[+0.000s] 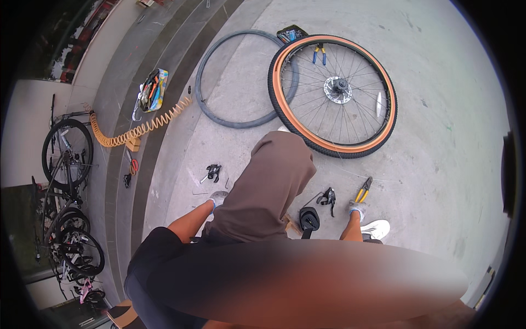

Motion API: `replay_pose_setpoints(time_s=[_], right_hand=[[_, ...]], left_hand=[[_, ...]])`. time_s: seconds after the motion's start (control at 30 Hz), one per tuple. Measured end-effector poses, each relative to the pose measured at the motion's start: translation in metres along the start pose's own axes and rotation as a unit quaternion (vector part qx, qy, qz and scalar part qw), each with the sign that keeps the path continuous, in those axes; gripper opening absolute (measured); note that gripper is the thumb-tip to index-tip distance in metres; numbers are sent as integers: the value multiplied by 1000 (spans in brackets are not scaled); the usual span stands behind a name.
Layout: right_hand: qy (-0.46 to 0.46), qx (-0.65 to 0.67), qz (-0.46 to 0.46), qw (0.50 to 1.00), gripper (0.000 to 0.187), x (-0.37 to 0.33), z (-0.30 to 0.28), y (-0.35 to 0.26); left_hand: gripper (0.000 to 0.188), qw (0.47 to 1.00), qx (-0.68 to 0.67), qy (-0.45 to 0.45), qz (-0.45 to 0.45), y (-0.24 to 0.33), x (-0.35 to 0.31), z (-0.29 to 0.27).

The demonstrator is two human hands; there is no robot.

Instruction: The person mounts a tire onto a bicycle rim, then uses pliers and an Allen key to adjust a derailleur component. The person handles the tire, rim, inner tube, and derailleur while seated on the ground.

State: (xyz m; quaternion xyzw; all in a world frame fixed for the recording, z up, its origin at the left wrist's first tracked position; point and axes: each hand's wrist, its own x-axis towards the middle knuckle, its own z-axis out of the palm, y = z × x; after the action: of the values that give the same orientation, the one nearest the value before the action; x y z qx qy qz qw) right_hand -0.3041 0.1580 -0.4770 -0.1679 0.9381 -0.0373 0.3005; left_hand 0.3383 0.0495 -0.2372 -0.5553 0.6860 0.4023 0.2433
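My right hand (357,208), in a grey glove, is closed on yellow-handled pliers (363,190), whose dark jaws point away from me. Left of it a black bicycle brake lever (327,200) lies on the floor, beside a black coiled strap-like item (309,219). By my bent leg (274,181) is my left hand (218,198), gloved too; the leg partly hides it, and its fingers do not show clearly. Just beyond that hand sits a second black lever part (212,172) with a silver piece. A thin cable (378,179) runs over the floor past the pliers.
Ahead lies a bicycle wheel (388,129) with a tan-walled tyre, overlapping a grey tyre or tube (204,104). Blue-handled pliers (319,55) and a tool case (291,33) are there. On the left steps are an orange coiled hose (131,134), a tool tray (154,90), scissors (133,166) and parked bicycles (68,159).
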Motion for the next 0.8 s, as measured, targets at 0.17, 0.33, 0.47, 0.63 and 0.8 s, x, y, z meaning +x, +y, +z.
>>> replay_pose_setpoints(time_s=[0.17, 0.33, 0.47, 0.63, 0.8], right_hand=[[-240, 728, 212, 607, 12, -27, -15, -29], [-294, 772, 104, 555, 13, -86, -66, -108], [-288, 704, -65, 646, 17, -119, -127, -215], [-191, 485, -361, 774, 13, -215, -251, -322], [165, 120, -584, 786, 29, -375, -312, -396]], left_hand=[[39, 981, -180, 70, 33, 6, 47, 22], [28, 787, -609, 53, -86, 50, 69, -6], [30, 725, -677, 113, 56, 99, 66, -93], [32, 679, -659, 146, 288, 182, 35, -197], [47, 546, -663, 162, 486, 268, -18, -257]])
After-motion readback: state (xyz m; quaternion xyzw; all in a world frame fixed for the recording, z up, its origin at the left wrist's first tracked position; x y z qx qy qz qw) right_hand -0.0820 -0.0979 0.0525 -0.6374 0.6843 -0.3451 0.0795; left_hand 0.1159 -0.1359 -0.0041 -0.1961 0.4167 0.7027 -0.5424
